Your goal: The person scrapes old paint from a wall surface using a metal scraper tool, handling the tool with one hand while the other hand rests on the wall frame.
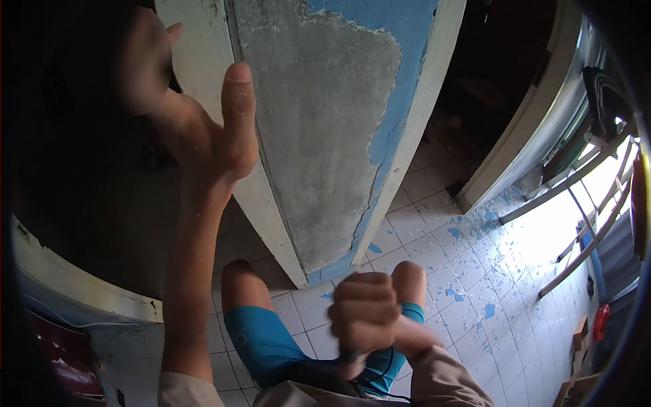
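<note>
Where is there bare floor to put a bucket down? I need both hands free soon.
The white tiled floor right of the knees, out toward the sunlit railing, lies bare except for scattered blue paint flakes. It is tight between the knees and the peeling wall panel, where the left hand rests and the right hand is clenched.

No labels, signs or screens in view; only poss. pkgs are small brown box-like shapes (578,334) on the floor (515,298) by its far right edge, too blurry to confirm.
</note>
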A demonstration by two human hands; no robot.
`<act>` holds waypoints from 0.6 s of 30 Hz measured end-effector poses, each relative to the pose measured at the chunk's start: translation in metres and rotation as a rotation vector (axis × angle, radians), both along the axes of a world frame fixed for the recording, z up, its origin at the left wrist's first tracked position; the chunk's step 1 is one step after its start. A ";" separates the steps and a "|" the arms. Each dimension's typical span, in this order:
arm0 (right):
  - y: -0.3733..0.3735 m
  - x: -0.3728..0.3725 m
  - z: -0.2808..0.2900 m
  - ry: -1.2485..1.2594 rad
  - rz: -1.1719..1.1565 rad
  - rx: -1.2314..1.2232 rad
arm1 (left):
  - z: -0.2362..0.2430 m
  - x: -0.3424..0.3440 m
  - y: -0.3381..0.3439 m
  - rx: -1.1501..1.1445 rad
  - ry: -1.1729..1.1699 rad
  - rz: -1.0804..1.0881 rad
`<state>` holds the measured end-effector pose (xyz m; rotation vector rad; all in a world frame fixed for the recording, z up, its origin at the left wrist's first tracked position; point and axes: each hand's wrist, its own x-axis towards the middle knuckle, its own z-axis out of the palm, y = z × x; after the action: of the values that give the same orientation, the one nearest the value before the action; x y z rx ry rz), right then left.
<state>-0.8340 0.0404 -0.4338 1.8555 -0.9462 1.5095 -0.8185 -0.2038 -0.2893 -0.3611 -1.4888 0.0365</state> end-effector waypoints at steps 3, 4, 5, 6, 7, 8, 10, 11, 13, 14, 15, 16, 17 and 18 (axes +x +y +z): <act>-0.046 0.020 0.025 0.112 0.036 -0.231 | -0.001 -0.004 0.002 0.032 0.014 -0.042; -0.057 0.019 0.036 0.167 0.027 -0.348 | 0.002 -0.004 0.004 0.022 0.017 -0.047; -0.064 0.010 0.038 0.199 -0.022 -0.400 | 0.002 -0.002 0.004 0.026 0.008 -0.014; -0.071 0.000 0.041 0.230 -0.071 -0.452 | 0.002 -0.001 0.004 0.030 0.000 0.017; -0.075 -0.021 0.046 0.253 -0.191 -0.407 | 0.004 0.004 0.004 0.020 -0.002 0.023; -0.073 -0.049 0.047 0.296 -0.341 -0.350 | 0.002 -0.005 0.008 0.037 -0.008 -0.023; -0.068 -0.061 0.048 0.329 -0.494 -0.263 | -0.001 -0.003 0.010 0.049 -0.026 -0.035; -0.066 -0.047 0.039 0.246 -0.353 -0.357 | -0.002 0.004 0.004 0.027 -0.031 0.003; -0.062 -0.039 0.040 0.167 -0.220 -0.447 | -0.001 0.005 0.001 0.007 -0.033 0.032; -0.059 -0.038 0.047 0.183 -0.199 -0.408 | 0.000 0.001 0.004 0.039 -0.020 -0.035; -0.056 -0.037 0.053 0.197 -0.176 -0.369 | 0.001 -0.002 0.006 0.072 -0.008 -0.101; -0.057 -0.038 0.056 0.222 -0.138 -0.331 | 0.001 -0.005 0.007 0.076 -0.013 -0.109; -0.057 -0.037 0.057 0.237 -0.103 -0.291 | 0.002 -0.008 0.006 0.055 -0.001 -0.094; -0.053 -0.031 0.055 0.235 -0.112 -0.287 | 0.002 -0.010 0.007 0.034 0.011 -0.079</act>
<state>-0.8648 -0.0121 -0.3791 1.6972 -0.6737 1.2544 -0.8280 -0.1964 -0.2872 -0.3913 -1.4611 -0.0498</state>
